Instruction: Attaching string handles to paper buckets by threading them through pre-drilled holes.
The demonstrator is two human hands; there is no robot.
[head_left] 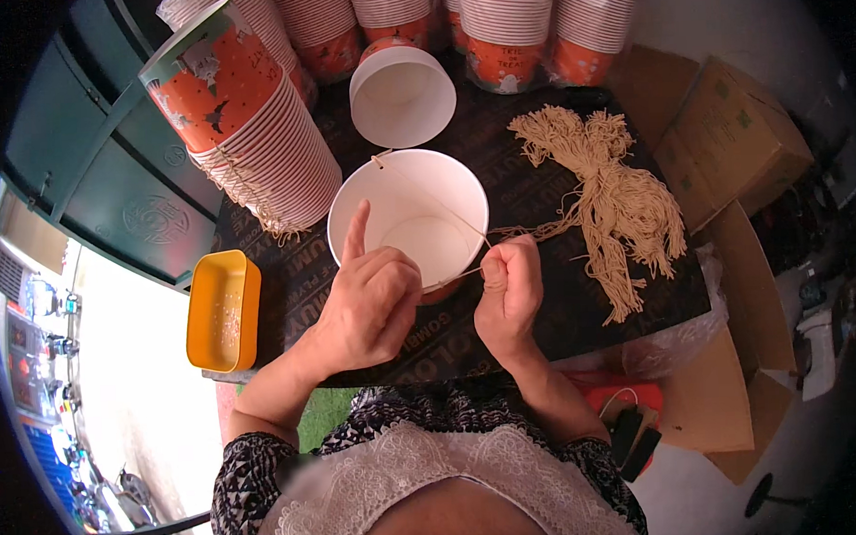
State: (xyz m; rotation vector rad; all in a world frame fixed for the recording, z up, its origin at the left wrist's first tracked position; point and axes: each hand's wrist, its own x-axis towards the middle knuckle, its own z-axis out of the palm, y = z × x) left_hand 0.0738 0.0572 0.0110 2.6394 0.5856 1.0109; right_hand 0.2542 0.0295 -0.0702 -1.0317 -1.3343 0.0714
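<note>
Two bare hands at the near side of a black desk [566,315], working about one white-lined paper bucket [402,198] that stands mouth up mid-desk. Right hand [509,288] is closed, thumb against curled fingers, clamped on a thin beige cord [442,207] at the bucket's right; cord crosses the mouth from the far rim. Left hand [377,298] sits over the near-left rim, index finger raised, others curled; cannot tell whether these grip anything. It blocks part of the near rim from view. Second bucket [403,103] just behind, mouth facing the viewer. To the left, a tall leaning stack of orange buckets [264,151], cord loops [242,194] hanging down its side; nearer, a yellow tray [194,313] with small pale bits on its floor. Several plastic-wrapped stacks [505,29] crowd the far edge, closing off that side. Right: a loose beige cord bundle [624,199], strands trailing toward the right hand. Beyond it, cardboard boxes [739,143]; a green metal door [128,188] on the far left.
</note>
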